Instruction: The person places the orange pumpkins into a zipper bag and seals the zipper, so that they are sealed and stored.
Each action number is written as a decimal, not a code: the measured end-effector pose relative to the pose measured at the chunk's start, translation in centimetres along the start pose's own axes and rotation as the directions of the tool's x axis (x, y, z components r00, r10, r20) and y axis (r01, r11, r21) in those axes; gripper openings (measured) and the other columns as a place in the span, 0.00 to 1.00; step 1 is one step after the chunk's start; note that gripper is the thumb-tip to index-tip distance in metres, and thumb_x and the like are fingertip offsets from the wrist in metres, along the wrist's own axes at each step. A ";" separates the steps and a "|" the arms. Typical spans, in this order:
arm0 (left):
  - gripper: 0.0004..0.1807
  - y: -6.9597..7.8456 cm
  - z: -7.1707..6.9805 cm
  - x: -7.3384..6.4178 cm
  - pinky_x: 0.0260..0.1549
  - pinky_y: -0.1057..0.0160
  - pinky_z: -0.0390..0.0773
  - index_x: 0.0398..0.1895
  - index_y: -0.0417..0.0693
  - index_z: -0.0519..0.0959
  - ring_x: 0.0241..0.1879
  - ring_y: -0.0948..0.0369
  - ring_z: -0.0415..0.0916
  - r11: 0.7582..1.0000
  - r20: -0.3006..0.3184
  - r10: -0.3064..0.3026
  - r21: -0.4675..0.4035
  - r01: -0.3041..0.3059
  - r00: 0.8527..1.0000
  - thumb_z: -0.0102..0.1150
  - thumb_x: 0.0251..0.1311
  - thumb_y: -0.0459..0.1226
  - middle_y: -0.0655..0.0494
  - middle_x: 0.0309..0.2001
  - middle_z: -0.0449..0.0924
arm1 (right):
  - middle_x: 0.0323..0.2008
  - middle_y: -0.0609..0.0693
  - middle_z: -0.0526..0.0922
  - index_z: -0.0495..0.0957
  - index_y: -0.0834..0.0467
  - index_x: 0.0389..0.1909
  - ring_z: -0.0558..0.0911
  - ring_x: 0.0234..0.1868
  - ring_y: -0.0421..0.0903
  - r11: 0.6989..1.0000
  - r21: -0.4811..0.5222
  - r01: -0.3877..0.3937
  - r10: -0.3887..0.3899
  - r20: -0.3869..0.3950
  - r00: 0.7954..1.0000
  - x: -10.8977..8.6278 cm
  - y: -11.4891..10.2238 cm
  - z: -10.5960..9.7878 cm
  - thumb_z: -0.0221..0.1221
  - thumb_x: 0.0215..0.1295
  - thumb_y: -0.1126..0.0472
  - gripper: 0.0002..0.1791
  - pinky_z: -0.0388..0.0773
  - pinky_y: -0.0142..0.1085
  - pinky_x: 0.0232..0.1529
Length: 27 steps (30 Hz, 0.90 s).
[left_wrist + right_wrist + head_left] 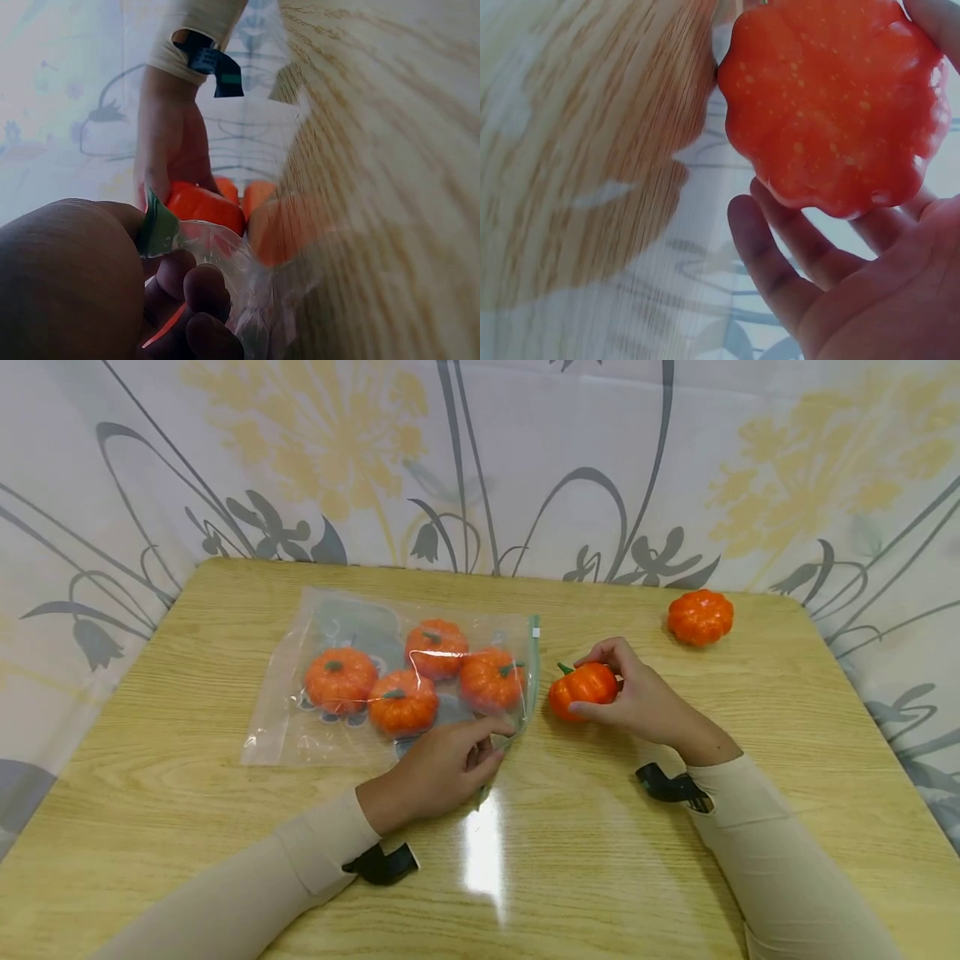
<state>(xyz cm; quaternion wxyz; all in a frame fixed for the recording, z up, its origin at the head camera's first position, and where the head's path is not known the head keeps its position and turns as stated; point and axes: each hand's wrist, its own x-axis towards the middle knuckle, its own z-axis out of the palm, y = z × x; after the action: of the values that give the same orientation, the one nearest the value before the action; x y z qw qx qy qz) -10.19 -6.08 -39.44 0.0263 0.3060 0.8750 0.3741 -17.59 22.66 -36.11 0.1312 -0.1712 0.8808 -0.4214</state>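
Observation:
A clear zip bag [277,727] lies flat on the table, its green zip edge [534,668] facing right. Inside are several small orange toy pumpkins [341,681] with green stems. My left hand [438,772] pinches the bag's near corner at the mouth; the left wrist view shows the green strip [159,229] between thumb and fingers. Just right of the mouth, my right hand [637,697] grips another orange pumpkin [588,687], tilted with its stem toward the bag. Its ribbed, speckled underside [832,105] fills much of the right wrist view.
One more orange pumpkin [700,617] sits at the back right of the wooden table [600,860]. A flower-patterned cloth [510,468] hangs behind the table's far edge. Dark straps stick out at both sleeve cuffs.

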 end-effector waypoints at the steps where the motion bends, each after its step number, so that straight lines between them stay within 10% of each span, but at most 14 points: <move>1: 0.15 0.0 0.0 0.0 0.27 0.72 0.70 0.57 0.50 0.79 0.24 0.70 0.66 1.000 0.002 -0.001 0.001 0.001 1.000 0.57 0.69 0.38 0.65 0.26 0.73 | 0.61 0.55 0.74 0.59 0.62 0.56 0.76 0.55 0.51 1.000 0.011 0.007 -0.007 0.005 1.000 0.0 0.0 0.0 0.72 0.58 0.59 0.34 0.76 0.24 0.49; 15: 0.16 -0.1 0.1 0.0 0.28 0.72 0.71 0.58 0.50 0.79 0.25 0.70 0.66 1.000 0.002 0.003 0.002 -0.003 1.000 0.57 0.69 0.38 0.65 0.27 0.73 | 0.64 0.58 0.72 0.59 0.63 0.58 0.75 0.60 0.55 0.993 0.088 0.085 -0.092 0.084 0.992 -0.2 0.2 0.3 0.71 0.56 0.67 0.36 0.78 0.28 0.52; 27: 0.16 0.0 -0.1 0.0 0.27 0.72 0.71 0.58 0.50 0.78 0.24 0.70 0.66 1.000 -0.001 -0.003 -0.001 0.003 1.000 0.57 0.69 0.38 0.65 0.27 0.73 | 0.63 0.53 0.74 0.64 0.53 0.68 0.77 0.58 0.53 0.998 -0.047 0.047 -0.040 0.151 0.988 -0.1 0.2 -0.2 0.72 0.57 0.56 0.40 0.80 0.44 0.53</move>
<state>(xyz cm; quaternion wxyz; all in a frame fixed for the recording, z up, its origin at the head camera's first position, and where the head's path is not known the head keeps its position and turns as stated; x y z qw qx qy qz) -10.26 -6.13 -39.41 0.0267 0.3044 0.8754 0.3745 -17.57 22.96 -36.11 0.1833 -0.2248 0.8748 -0.3880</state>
